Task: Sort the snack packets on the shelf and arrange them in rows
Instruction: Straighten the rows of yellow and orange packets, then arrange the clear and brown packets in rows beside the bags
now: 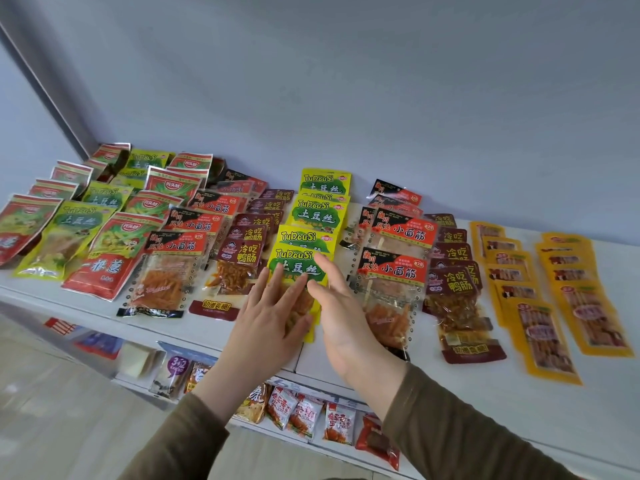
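Snack packets lie in overlapping rows on a white shelf (485, 403). In the middle runs a row of yellow-green TuDouSi packets (320, 211); its front packet (294, 259) is under my hands. My left hand (268, 318) rests flat on that packet's lower left part with straight fingers. My right hand (337, 306) stands on edge against the packet's right side, fingers straight. Red-black gluten packets (393, 271) and dark red duck-intestine packets (453, 289) lie to the right, with the same kinds (173, 251) to the left.
Orange-yellow packets (540, 327) form two rows at the far right. Red and green packets (104, 251) fill the left end up to the wall corner. A lower shelf (311, 414) below the front edge holds more snack bags. A grey-blue wall backs the shelf.
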`<state>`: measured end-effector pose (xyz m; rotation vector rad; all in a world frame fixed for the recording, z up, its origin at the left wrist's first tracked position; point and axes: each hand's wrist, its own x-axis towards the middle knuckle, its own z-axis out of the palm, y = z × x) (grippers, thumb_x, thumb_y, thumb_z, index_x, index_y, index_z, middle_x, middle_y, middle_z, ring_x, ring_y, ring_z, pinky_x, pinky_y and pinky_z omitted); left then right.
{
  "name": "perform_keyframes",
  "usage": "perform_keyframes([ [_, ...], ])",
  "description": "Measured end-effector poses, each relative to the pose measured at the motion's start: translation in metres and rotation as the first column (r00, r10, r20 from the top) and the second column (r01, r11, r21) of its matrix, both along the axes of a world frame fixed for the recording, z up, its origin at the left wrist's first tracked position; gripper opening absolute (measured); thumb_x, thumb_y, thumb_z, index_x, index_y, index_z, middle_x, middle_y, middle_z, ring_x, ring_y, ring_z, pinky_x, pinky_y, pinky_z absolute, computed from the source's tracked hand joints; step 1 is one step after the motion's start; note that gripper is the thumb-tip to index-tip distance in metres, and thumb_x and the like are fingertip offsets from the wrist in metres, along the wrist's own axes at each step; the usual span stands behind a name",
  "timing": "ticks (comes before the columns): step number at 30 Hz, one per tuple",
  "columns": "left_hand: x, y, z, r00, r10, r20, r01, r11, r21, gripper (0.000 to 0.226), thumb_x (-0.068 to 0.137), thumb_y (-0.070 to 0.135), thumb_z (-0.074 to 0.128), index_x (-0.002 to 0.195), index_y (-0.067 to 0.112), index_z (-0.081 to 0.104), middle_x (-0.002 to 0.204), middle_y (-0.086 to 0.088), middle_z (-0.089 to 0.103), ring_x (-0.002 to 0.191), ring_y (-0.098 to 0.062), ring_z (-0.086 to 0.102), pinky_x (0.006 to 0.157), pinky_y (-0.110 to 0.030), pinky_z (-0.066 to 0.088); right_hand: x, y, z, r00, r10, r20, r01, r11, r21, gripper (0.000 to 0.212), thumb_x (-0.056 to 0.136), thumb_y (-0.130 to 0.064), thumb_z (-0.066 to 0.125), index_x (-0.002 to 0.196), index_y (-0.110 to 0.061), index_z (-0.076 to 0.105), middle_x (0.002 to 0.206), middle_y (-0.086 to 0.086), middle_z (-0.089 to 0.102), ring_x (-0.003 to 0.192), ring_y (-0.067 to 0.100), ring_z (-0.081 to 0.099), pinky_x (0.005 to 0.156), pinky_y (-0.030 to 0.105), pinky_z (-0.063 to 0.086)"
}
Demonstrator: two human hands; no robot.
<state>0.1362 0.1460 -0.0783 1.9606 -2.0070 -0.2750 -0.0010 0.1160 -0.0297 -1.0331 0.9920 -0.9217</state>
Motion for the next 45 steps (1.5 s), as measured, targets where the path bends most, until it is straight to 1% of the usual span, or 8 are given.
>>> perform_keyframes([
  [3, -0.001, -0.009, 0.001, 1.0, -0.002, -0.018, 0.002, 1.0, -0.013, 0.075, 0.092, 0.069, 0.018, 0.162, 0.042, 0.014, 0.172, -0.001, -0.002, 0.159, -0.026, -0.013, 0.129, -0.047, 0.004, 0.002, -0.006, 0.0, 1.0, -0.016, -0.016, 0.016, 0.999, -0.036, 0.046, 0.107, -0.017, 0.046, 0.146, -0.043, 0.046, 0.165, -0.018, 0.021, 0.149, 0.003, 0.02, 0.114, 0.03, 0.026],
  [17, 0.002, -0.003, 0.002, 0.999, 0.04, 0.008, -0.039, 0.994, -0.099, 0.06, 0.105, 0.05, 0.037, 0.162, 0.035, 0.024, 0.173, 0.001, 0.008, 0.159, -0.02, -0.009, 0.126, -0.041, -0.006, -0.014, -0.012, -0.004, 0.994, 0.032, -0.106, -0.048, 0.987, -0.151, 0.048, 0.108, -0.018, 0.046, 0.151, -0.037, 0.041, 0.154, -0.024, 0.035, 0.139, -0.006, 0.028, 0.103, 0.013, 0.027],
  [24, -0.037, -0.02, 0.032, 0.989, -0.126, -0.077, 0.105, 0.967, -0.231, 0.061, 0.106, 0.054, 0.032, 0.16, 0.027, 0.032, 0.171, -0.001, 0.012, 0.159, -0.018, -0.006, 0.126, -0.032, -0.003, -0.083, -0.037, 0.013, 0.899, -0.403, -0.173, 0.287, 0.839, -0.463, 0.045, 0.105, -0.021, 0.05, 0.143, -0.043, 0.043, 0.144, -0.033, 0.041, 0.136, -0.01, 0.037, 0.115, 0.023, 0.032],
  [27, -0.069, -0.035, 0.039, 0.983, -0.176, -0.044, 0.164, 0.968, -0.189, 0.063, 0.104, 0.056, 0.028, 0.16, 0.03, 0.03, 0.173, -0.001, 0.006, 0.159, -0.021, -0.014, 0.127, -0.041, -0.005, -0.127, -0.058, 0.012, 0.849, -0.479, -0.223, 0.379, 0.846, -0.375, 0.046, 0.107, -0.015, 0.044, 0.148, -0.035, 0.038, 0.14, -0.017, 0.046, 0.118, -0.012, 0.05, 0.095, 0.018, 0.051],
  [29, -0.092, -0.046, 0.041, 0.981, -0.193, -0.002, 0.189, 0.965, -0.182, 0.061, 0.106, 0.056, 0.027, 0.162, 0.033, 0.026, 0.173, -0.001, 0.003, 0.158, -0.023, -0.016, 0.124, -0.04, -0.013, -0.155, -0.073, 0.011, 0.813, -0.413, -0.411, 0.275, 0.894, -0.355, 0.05, 0.107, -0.01, 0.04, 0.153, -0.029, 0.032, 0.147, -0.009, 0.044, 0.117, -0.011, 0.048, 0.081, 0.005, 0.045],
  [34, -0.154, -0.077, 0.035, 0.972, -0.219, 0.088, 0.228, 0.967, -0.117, 0.058, 0.106, 0.049, 0.033, 0.162, 0.035, 0.02, 0.174, -0.004, 0.002, 0.158, -0.031, -0.013, 0.126, -0.054, -0.007, -0.189, -0.097, 0.013, 0.464, -0.279, -0.841, -0.187, 0.897, -0.4, 0.048, 0.103, -0.018, 0.052, 0.149, -0.024, 0.042, 0.151, 0.0, 0.047, 0.124, 0.016, 0.052, 0.09, 0.02, 0.044],
  [38, -0.176, -0.098, 0.018, 0.981, -0.129, 0.146, 0.134, 0.991, -0.027, 0.066, 0.105, 0.052, 0.031, 0.163, 0.039, 0.003, 0.173, 0.001, -0.007, 0.158, -0.028, -0.017, 0.124, -0.064, -0.005, -0.192, -0.116, 0.009, 0.251, -0.141, -0.958, -0.494, 0.832, -0.252, 0.066, 0.1, -0.04, 0.054, 0.157, -0.021, 0.03, 0.166, 0.004, 0.023, 0.154, 0.029, 0.015, 0.125, 0.049, 0.015],
  [45, -0.161, -0.101, 0.0, 0.984, -0.01, 0.176, 0.025, 0.996, -0.083, 0.069, 0.104, 0.052, 0.032, 0.161, 0.046, -0.006, 0.173, 0.007, -0.009, 0.158, -0.024, -0.016, 0.125, -0.061, -0.007, -0.198, -0.136, -0.014, 0.068, -0.127, -0.99, -0.727, 0.673, -0.136, 0.075, 0.099, -0.063, 0.033, 0.161, -0.032, 0.004, 0.17, 0.003, 0.001, 0.156, 0.033, -0.002, 0.121, 0.064, 0.002],
])
